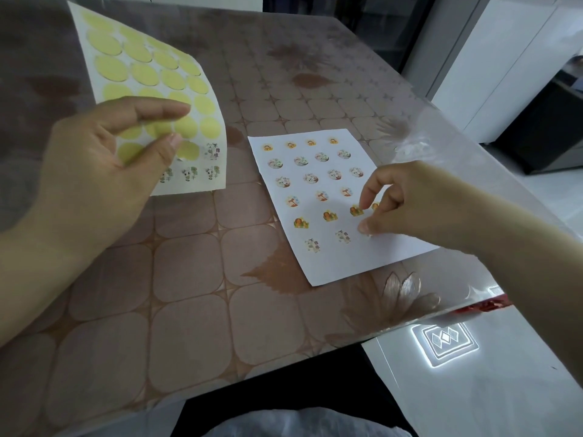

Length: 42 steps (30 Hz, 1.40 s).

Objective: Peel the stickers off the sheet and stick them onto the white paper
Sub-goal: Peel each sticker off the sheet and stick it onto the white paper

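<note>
- Head view: the left hand (pixel 94 171) holds the sticker sheet (pixel 151 89) lifted and curled off the counter (pixel 189 279), its grip clamped on the sheet's lower part with the thumb in front and the fingers behind. Held up like this, the sheet probably stays within reach for the next peel.
- Most of the sheet shows only bare yellow circles; a few printed stickers (pixel 202 165) are left along its bottom edge and lower right corner, so the task looks nearly done.
- The white paper (pixel 334 253) lies flat on the counter to the right of the sheet, with rows of stickers already stuck across it.
- The right hand (pixel 410 203) is on the paper's right side, thumb and forefinger drawn close together. They seem to be setting a sticker in the bottom row, but whether one is pinched between them I cannot tell.
- The bottom row has two stickers and open white space beside and below them, room enough for those left.
- The paper's right corner lies close to the counter's edge, where a clear plastic cover (pixel 441 146) overhangs; the middle of the counter is open.
</note>
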### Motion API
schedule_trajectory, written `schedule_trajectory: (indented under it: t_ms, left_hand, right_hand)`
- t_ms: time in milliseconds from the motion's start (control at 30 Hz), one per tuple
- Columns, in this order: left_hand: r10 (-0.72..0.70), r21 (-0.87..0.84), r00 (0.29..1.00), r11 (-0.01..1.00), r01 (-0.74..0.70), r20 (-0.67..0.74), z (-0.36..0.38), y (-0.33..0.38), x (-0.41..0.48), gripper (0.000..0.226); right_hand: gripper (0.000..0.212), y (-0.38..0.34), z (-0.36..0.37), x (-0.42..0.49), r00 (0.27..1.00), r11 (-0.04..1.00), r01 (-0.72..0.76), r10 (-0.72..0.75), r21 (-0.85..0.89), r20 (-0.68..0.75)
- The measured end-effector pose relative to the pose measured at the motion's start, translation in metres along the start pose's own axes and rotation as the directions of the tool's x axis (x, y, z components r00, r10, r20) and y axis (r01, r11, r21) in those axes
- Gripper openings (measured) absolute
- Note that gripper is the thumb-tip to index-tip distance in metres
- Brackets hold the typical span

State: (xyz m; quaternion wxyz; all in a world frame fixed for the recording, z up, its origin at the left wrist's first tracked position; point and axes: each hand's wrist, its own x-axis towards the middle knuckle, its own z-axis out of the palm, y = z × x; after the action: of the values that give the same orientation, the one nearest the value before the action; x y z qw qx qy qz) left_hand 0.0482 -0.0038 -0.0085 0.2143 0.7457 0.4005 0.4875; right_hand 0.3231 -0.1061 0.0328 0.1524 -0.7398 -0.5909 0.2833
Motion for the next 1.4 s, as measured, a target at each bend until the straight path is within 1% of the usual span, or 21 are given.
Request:
schedule_trajectory:
  t_ms: [100, 200, 233, 300, 367, 433, 500, 600, 700, 800, 900, 967, 1067, 1100, 1133, 1200, 1233, 1300, 1400]
  left_hand:
    - [0.025, -0.017, 1.000, 1.000, -0.024, 0.016, -0.001, 0.000, 0.000, 0.028]
    - [0.046, -0.057, 0.998, 0.997, -0.044, 0.042, -0.003, 0.005, -0.001, 0.021]
    - [0.051, -0.069, 0.998, 0.996, -0.048, 0.046, -0.003, 0.005, -0.001, 0.022]
    - [0.042, -0.097, 0.997, 0.995, -0.037, 0.057, -0.004, 0.006, -0.001, 0.023]
    - [0.023, -0.130, 0.997, 0.991, -0.013, 0.070, -0.003, 0.005, -0.001, 0.022]
    - [-0.020, -0.190, 0.996, 0.981, 0.036, 0.085, -0.002, 0.005, -0.002, 0.022]
    - [-0.075, -0.256, 0.992, 0.962, 0.100, 0.103, 0.000, 0.007, -0.002, 0.023]
    - [-0.171, -0.377, 0.976, 0.902, 0.210, 0.135, 0.002, 0.011, -0.001, 0.023]
    - [-0.221, -0.450, 0.955, 0.845, 0.288, 0.196, 0.003, 0.015, -0.001, 0.023]
    - [-0.246, -0.483, 0.938, 0.808, 0.337, 0.242, 0.003, 0.018, -0.002, 0.025]
    - [-0.265, -0.474, 0.935, 0.809, 0.349, 0.237, 0.001, 0.017, -0.002, 0.023]
    - [-0.272, -0.468, 0.935, 0.811, 0.351, 0.229, 0.001, 0.016, -0.001, 0.021]
    - [-0.281, -0.436, 0.933, 0.827, 0.355, 0.226, 0.002, 0.016, -0.001, 0.023]
    - [-0.281, -0.428, 0.932, 0.831, 0.355, 0.227, 0.002, 0.016, -0.001, 0.022]
    - [-0.276, -0.418, 0.934, 0.838, 0.349, 0.227, 0.002, 0.016, 0.000, 0.020]
    - [-0.266, -0.404, 0.937, 0.850, 0.338, 0.225, 0.001, 0.018, 0.000, 0.020]
    - [-0.265, -0.412, 0.937, 0.846, 0.339, 0.227, 0.000, 0.018, 0.000, 0.021]
    - [-0.263, -0.438, 0.935, 0.830, 0.344, 0.236, 0.000, 0.019, 0.000, 0.021]
    - [-0.283, -0.517, 0.917, 0.761, 0.393, 0.280, 0.000, 0.020, 0.000, 0.020]
  right_hand:
    - [0.020, -0.006, -0.003, 0.002, 0.999, 0.996, -0.016, 0.020, -0.093, 0.039]
    - [0.028, -0.005, -0.007, 0.005, 0.998, 0.972, -0.051, 0.056, -0.231, 0.014]
    - [0.032, -0.003, -0.008, 0.005, 0.997, 0.968, -0.073, 0.079, -0.239, 0.014]
    - [0.035, 0.003, -0.008, 0.003, 0.992, 0.978, -0.110, 0.118, -0.175, 0.041]
    - [0.035, 0.010, -0.008, 0.001, 0.992, 0.991, -0.121, 0.122, -0.057, 0.015]
    - [0.035, 0.016, -0.008, -0.001, 0.992, 0.996, -0.085, 0.088, 0.037, -0.087]
    - [0.037, 0.019, -0.005, -0.003, 0.987, 0.999, -0.024, 0.029, 0.039, -0.157]
    - [0.043, 0.021, 0.007, -0.003, 0.985, 1.000, 0.020, -0.018, 0.007, -0.170]
    - [0.045, 0.021, 0.013, 0.003, 0.975, 0.999, 0.046, -0.050, -0.023, -0.218]
    - [0.042, 0.012, 0.017, 0.011, 0.976, 0.996, 0.070, -0.079, -0.052, -0.202]
    - [0.039, 0.002, 0.023, 0.017, 0.968, 0.990, 0.124, -0.134, -0.063, -0.213]
    - [0.035, -0.011, 0.027, 0.019, 0.948, 0.977, 0.205, -0.213, -0.061, -0.236]
    - [0.022, -0.041, 0.034, 0.022, 0.891, 0.928, 0.361, -0.372, -0.089, -0.261]
    - [0.019, -0.051, 0.036, 0.024, 0.882, 0.917, 0.393, -0.396, -0.067, -0.256]
    - [0.018, -0.059, 0.039, 0.027, 0.884, 0.912, 0.410, -0.400, -0.009, -0.241]
    - [0.015, -0.074, 0.046, 0.033, 0.898, 0.885, 0.429, -0.394, 0.182, -0.197]
    - [0.013, -0.079, 0.051, 0.036, 0.893, 0.853, 0.446, -0.402, 0.273, -0.202]
    - [0.014, -0.085, 0.060, 0.040, 0.867, 0.772, 0.495, -0.407, 0.400, -0.288]
    - [0.018, -0.085, 0.069, 0.042, 0.844, 0.688, 0.530, -0.373, 0.496, -0.385]
